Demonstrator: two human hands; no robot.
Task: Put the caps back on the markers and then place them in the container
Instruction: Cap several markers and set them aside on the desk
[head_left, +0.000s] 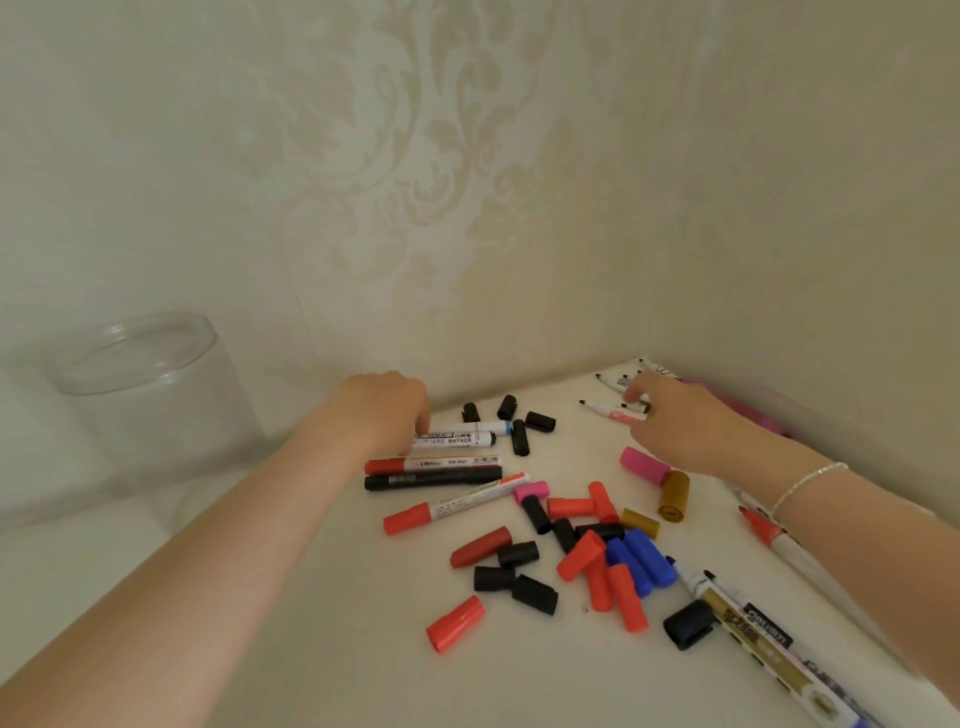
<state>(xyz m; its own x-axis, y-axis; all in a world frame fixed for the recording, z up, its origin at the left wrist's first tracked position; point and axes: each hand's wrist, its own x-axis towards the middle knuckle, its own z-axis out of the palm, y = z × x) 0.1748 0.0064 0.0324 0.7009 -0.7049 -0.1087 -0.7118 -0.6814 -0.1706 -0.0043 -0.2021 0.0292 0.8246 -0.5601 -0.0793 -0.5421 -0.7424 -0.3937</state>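
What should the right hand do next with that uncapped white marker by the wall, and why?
Probably close the right hand on the uncapped white marker under its fingertips and lift it toward the loose caps. Its dark tip is bare, black caps lie just beside it, and the clear container looks empty of markers.

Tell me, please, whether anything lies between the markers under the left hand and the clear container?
Nothing visible does. The left hand rests on the white markers, and the clear container stands off to their left with only bare white surface between them.
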